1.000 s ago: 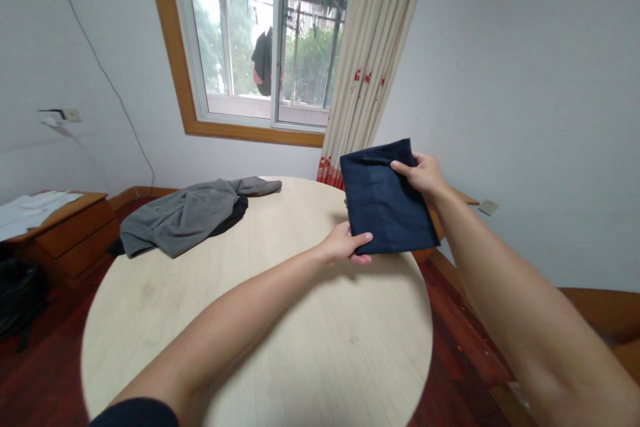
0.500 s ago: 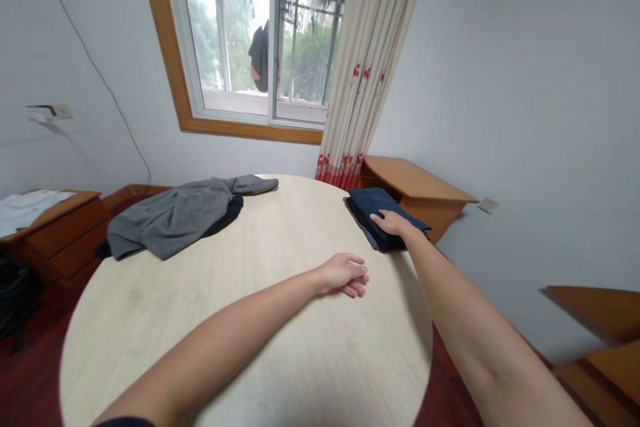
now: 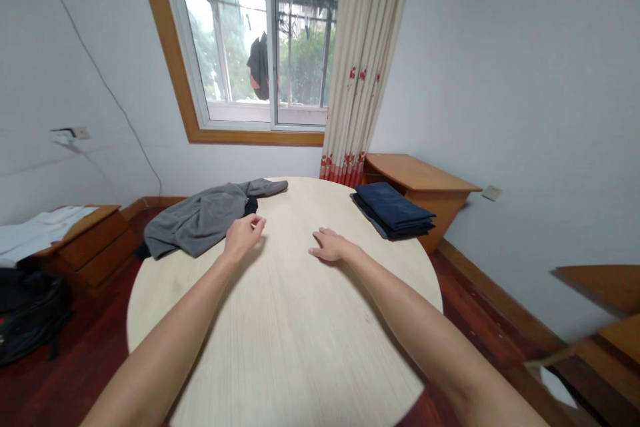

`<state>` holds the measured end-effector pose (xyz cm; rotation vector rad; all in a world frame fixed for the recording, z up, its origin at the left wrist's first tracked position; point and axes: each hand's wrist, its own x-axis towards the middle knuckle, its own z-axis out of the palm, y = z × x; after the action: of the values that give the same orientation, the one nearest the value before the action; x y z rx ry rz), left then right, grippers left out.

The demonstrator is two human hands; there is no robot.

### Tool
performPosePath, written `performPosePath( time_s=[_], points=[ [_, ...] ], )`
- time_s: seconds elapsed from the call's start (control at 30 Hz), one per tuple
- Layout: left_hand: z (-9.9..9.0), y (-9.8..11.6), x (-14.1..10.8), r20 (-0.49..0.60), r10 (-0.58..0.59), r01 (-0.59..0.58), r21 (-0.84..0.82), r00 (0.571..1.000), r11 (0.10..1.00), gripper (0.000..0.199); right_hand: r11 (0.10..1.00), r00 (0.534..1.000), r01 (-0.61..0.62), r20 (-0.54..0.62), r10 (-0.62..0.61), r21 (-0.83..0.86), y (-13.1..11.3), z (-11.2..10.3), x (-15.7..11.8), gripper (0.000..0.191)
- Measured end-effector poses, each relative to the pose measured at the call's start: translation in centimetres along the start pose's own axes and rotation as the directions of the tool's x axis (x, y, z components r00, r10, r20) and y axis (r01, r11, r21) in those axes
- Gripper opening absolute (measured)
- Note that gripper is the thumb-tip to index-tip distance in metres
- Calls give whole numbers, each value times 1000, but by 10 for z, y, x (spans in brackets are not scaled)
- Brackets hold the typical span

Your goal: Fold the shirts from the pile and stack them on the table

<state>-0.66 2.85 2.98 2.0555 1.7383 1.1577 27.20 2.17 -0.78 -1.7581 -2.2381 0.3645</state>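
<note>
My left hand (image 3: 243,237) hovers over the table by the right edge of a rumpled grey garment (image 3: 200,215). Its fingers are loosely curved and apart, with nothing in them. Part of a black cloth (image 3: 251,205) peeks out from beneath the grey one. My right hand (image 3: 330,245) is low over the middle of the table, fingers spread and holding nothing; I cannot tell if it touches the surface. At the back right, a stack of folded dark clothes (image 3: 393,207) has a navy piece on top.
The round pale wooden table (image 3: 300,340) fills the middle. A wooden desk (image 3: 420,177) stands behind its right edge. To the left are a low wooden cabinet (image 3: 95,250) with papers (image 3: 40,230) and a black backpack (image 3: 30,313) on the floor. A curtain (image 3: 363,80) hangs beside the window.
My right hand has left the folded stack and come left to the table's middle. The left hand has moved left and away from me, to the grey garment. The view has shifted slightly.
</note>
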Motion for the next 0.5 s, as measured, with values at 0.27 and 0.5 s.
performPosePath(
  time_s=[0.27,0.5],
  points=[
    [-29,-32,-19,-353,-10,5,-15,936,1000,39,997,995,20,-91,-27,-75,-4,18,-18,52],
    [-33,-42,-14,-427,10,50,130,904,990,27,987,984,158,-88,-156,15,20,22,-23,51]
  ],
)
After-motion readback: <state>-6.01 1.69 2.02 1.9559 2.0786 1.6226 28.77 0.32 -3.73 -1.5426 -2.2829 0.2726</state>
